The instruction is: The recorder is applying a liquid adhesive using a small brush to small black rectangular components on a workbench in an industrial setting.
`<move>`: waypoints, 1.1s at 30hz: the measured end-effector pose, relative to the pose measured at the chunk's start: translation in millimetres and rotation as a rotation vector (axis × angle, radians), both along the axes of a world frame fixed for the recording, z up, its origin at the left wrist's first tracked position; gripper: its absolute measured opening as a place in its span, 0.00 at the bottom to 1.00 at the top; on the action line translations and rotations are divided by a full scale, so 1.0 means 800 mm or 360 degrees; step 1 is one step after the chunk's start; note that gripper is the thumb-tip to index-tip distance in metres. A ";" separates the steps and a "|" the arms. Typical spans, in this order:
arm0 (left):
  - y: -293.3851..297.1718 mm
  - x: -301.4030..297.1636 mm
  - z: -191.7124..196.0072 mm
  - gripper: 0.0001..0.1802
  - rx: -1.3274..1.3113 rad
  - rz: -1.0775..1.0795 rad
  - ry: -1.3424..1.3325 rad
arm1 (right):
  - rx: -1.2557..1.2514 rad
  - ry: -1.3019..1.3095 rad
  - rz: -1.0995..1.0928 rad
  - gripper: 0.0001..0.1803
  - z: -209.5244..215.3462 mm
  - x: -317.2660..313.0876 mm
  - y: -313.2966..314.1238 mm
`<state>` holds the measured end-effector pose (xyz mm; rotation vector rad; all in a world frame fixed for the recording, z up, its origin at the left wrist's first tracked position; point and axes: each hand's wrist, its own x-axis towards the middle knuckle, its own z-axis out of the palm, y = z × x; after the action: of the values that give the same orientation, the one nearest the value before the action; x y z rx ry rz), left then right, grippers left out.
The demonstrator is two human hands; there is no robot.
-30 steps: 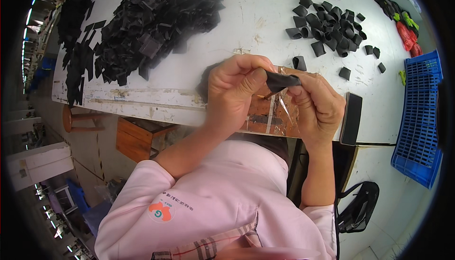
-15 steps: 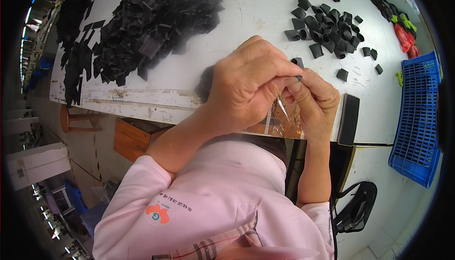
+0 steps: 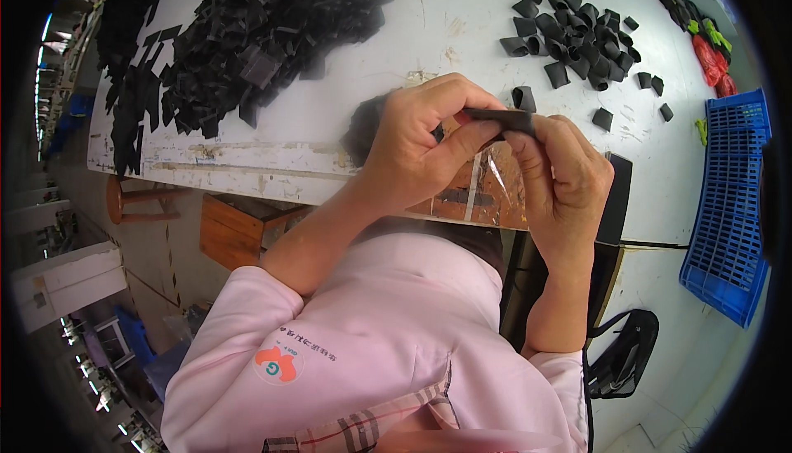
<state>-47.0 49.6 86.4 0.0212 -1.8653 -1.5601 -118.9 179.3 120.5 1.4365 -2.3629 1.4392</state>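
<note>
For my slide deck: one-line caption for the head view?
Both hands, left hand and right hand, pinch a flat black strip above a white table.

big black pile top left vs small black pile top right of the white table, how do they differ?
The large heap of flat black strips is far bigger and densely stacked; the small cluster of folded black loops is thin, with stray pieces lying apart. The heap's pieces look flat and long; the cluster's look short and folded into loops. Both are black and lie on the white worktable, beyond the left hand and right hand, which pinch one black strip.
</note>
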 end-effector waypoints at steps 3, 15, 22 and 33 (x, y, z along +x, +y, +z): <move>-0.002 0.005 0.002 0.04 -0.0097 -0.0013 -0.0270 | 0.0038 0.0184 -0.0135 0.04 -0.007 0.006 -0.004; 0.019 0.041 -0.077 0.12 -0.0870 0.0398 -0.0944 | -0.0360 -0.0534 -0.0410 0.18 -0.003 -0.067 0.006; 0.023 0.050 -0.134 0.08 -0.1325 0.0468 -0.1271 | 0.0210 -0.1101 -0.0193 0.11 -0.088 0.033 0.033; 0.016 0.059 -0.136 0.07 -0.1387 0.0382 -0.1191 | 0.0360 -0.0797 -0.0089 0.08 -0.105 0.054 0.030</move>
<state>0.3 62.0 -22.7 0.4643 -2.8501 -0.4800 -75.9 203.7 36.9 1.1334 -2.9141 1.7307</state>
